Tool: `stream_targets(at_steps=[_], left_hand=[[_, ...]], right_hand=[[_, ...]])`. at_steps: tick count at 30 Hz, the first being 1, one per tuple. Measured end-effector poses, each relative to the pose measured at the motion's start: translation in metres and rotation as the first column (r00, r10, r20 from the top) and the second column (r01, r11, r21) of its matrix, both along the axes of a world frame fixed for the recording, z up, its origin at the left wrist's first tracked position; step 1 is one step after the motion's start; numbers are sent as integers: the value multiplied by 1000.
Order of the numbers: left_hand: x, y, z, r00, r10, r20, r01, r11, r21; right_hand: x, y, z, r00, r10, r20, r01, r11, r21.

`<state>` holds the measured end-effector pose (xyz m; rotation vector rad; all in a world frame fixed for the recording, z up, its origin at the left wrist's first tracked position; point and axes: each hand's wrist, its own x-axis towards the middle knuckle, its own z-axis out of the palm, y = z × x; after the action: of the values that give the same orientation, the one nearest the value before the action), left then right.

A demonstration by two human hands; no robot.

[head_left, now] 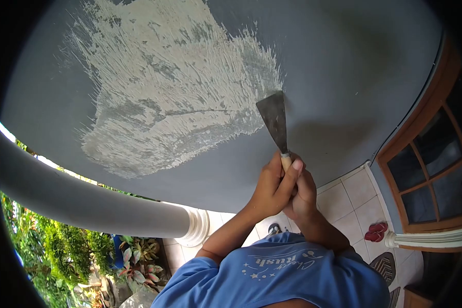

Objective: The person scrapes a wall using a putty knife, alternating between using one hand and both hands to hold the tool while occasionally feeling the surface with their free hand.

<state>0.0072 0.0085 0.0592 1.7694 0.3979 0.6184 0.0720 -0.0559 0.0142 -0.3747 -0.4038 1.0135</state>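
A putty knife (274, 120) with a broad, dark, smudged metal blade and a pale wooden handle points up and away from me. Its wide edge meets the lower right border of a rough, scraped pale patch (164, 77) on a grey painted surface (333, 66). My left hand (270, 186) is closed around the handle from the left. From the right, my right hand (302, 191) is closed around it too, the hands pressed together. Fingers cover most of the handle. The patch shows streaky scrape marks, grey spots and a thin crack.
A round grey column (97, 195) with a white base (195, 226) stands at left, with garden plants (72, 246) beyond. At right is a wood-framed window (431, 154). Red footwear (376, 232) and a patterned mat (384, 268) lie on the tiled floor (344, 203).
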Motion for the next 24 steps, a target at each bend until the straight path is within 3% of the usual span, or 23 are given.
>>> stream_targets(at_steps=[2, 7, 10, 13, 16, 20, 24], left_hand=[[2, 3, 13, 998, -30, -51, 30, 999, 11], [-10, -8, -18, 1000, -10, 15, 10, 1000, 22], [-10, -10, -9, 992, 10, -122, -5, 999, 38], [-10, -10, -2, 986, -64, -151, 64, 998, -8], [-7, -9, -12, 998, -31, -56, 31, 1000, 0], [-11, -1, -28, 997, -48, 63, 45, 998, 48], [-13, -3, -14, 999, -44, -20, 45, 999, 20]], right_hand=[[6, 4, 0, 999, 20, 34, -24, 995, 97], [-9, -18, 0, 993, 79, -92, -93, 981, -169], [-8, -20, -7, 985, 90, -150, -107, 988, -109], [-7, -24, 3, 989, 75, -124, -86, 993, -85], [-7, -18, -8, 999, 11, -53, -17, 993, -119], [-9, -17, -14, 996, 82, -26, -84, 989, -119], [-17, -12, -6, 999, -5, -53, -2, 993, -120]])
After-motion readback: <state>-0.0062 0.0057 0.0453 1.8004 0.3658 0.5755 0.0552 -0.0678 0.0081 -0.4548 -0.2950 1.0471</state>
